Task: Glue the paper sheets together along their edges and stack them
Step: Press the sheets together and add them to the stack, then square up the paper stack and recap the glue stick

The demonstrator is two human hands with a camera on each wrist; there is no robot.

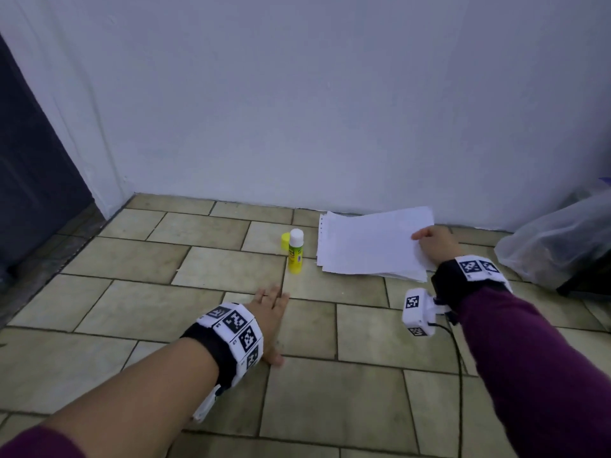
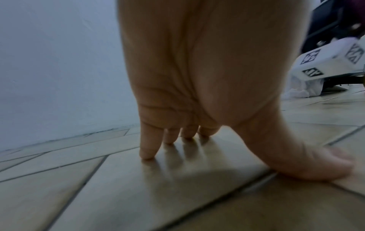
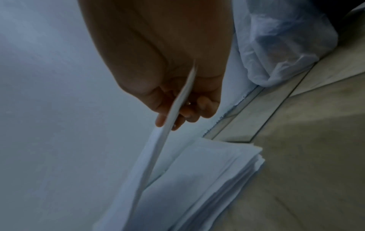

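A stack of white paper sheets (image 1: 370, 246) lies on the tiled floor near the wall. My right hand (image 1: 433, 241) pinches the right edge of the top sheet (image 3: 150, 156) and lifts it off the stack (image 3: 207, 179). A yellow glue stick (image 1: 295, 251) stands uncapped just left of the paper, with its yellow cap (image 1: 285, 242) beside it. My left hand (image 1: 271, 312) lies flat on the floor in front of the glue stick, fingers (image 2: 147, 150) straight and touching the tile, holding nothing.
A white wall (image 1: 330, 110) runs close behind the paper. A clear plastic bag (image 1: 555, 242) over a dark object sits at the right. A dark door or panel (image 1: 33, 180) stands at the far left. Beige floor tiles (image 1: 330, 391) stretch toward me.
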